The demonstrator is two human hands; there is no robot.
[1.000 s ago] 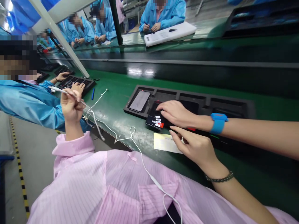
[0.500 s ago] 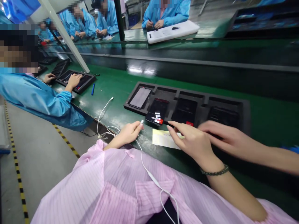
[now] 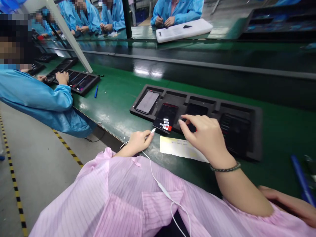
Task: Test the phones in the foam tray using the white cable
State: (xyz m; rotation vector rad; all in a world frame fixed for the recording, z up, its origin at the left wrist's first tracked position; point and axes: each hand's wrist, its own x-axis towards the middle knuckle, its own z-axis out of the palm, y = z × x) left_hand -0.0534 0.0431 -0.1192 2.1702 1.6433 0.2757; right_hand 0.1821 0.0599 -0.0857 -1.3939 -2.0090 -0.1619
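My left hand pinches the white plug of an earphone cable at the near edge of a dark phone with white and red stickers. Whether the plug is inside the phone, I cannot tell. The cable runs down over my lap. That phone lies tilted in a black tray, its lower end over the near rim. My right hand hovers above the tray, thumb and forefinger apart, partly hiding another dark phone. A light-screened phone sits at the left, and a further dark phone at the right.
A yellow-and-white paper slip lies before the tray. Another person's hand is low at the right, near a blue object. At left, a co-worker in blue handles another tray; a blue pen-like tool lies nearby.
The other person's arm has withdrawn from the tray to the lower right. My left hand has brought the plug to the phone's edge. My right hand has risen slightly.
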